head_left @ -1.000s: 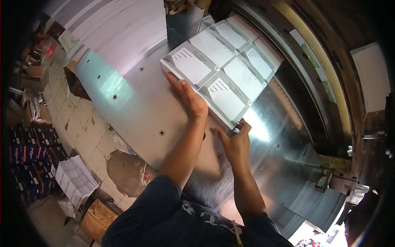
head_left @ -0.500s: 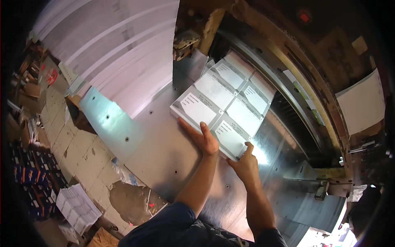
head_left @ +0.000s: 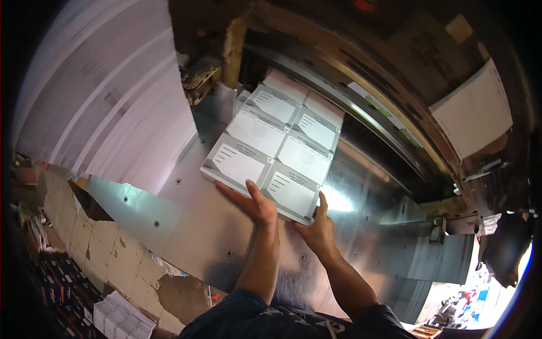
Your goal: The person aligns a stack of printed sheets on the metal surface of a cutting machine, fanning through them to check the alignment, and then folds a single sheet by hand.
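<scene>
A thick stack of printed sheets [head_left: 280,141], white and grey with a grid of repeated panels, lies at a slant on the shiny metal table [head_left: 195,226]. Along its near edge my left hand [head_left: 257,206] rests with fingers stretched out and the thumb raised against the edge. My right hand [head_left: 317,226] cups the stack's near right corner, its thumb at the near side and index finger up the right side. The other right fingers are partly hidden. The far end of the stack reaches beneath a dark machine beam [head_left: 339,79].
A tall pile of large white sheets [head_left: 113,107] stands at the left. Beyond the table's left edge are a worn tiled floor [head_left: 73,226], dark boxes [head_left: 56,288] and a white paper bundle [head_left: 121,316]. A white sheet [head_left: 474,113] hangs on the machine at right.
My view has turned, so the stack and both hands appear farther left. My hands keep nearly the same places on the stack's near edge and corner.
</scene>
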Demonstrator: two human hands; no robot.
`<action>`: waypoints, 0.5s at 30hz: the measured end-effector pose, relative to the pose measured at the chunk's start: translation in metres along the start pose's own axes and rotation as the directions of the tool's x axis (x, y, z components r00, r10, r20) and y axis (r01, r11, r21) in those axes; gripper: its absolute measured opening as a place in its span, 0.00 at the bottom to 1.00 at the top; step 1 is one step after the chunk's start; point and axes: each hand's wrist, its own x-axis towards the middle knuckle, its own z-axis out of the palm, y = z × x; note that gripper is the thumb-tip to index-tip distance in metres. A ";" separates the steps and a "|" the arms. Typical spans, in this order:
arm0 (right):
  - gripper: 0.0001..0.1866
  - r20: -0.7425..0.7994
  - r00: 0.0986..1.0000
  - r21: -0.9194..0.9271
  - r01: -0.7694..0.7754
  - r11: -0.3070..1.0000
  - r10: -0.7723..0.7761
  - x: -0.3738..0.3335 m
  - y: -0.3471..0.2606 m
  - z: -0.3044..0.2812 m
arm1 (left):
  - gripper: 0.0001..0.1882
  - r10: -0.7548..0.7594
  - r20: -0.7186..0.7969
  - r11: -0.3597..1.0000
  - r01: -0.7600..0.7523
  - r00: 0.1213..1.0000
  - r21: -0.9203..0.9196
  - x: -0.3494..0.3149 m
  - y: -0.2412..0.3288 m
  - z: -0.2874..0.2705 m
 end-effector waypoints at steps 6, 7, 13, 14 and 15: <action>0.55 -0.060 0.989 0.004 0.134 0.991 -0.133 -0.004 0.011 0.012 | 0.43 0.016 -0.046 0.998 -0.019 0.999 -0.054 0.007 -0.006 -0.002; 0.55 -0.062 0.990 -0.016 0.125 0.992 -0.126 -0.005 0.009 0.010 | 0.43 0.022 -0.040 0.999 -0.023 0.999 -0.033 0.007 -0.011 -0.001; 0.50 -0.015 0.995 0.111 0.099 0.989 -0.098 -0.012 0.041 0.010 | 0.42 -0.043 0.009 0.999 0.044 0.999 -0.015 0.003 -0.044 -0.001; 0.48 -0.134 0.971 0.165 0.221 0.961 -0.200 -0.011 0.050 0.027 | 0.42 -0.118 0.010 0.977 0.118 0.993 -0.176 0.010 -0.055 -0.007; 0.49 0.239 0.969 0.353 -0.032 0.935 -0.057 -0.006 0.045 0.009 | 0.43 -0.134 -0.021 0.983 0.130 0.991 -0.133 0.017 -0.050 -0.008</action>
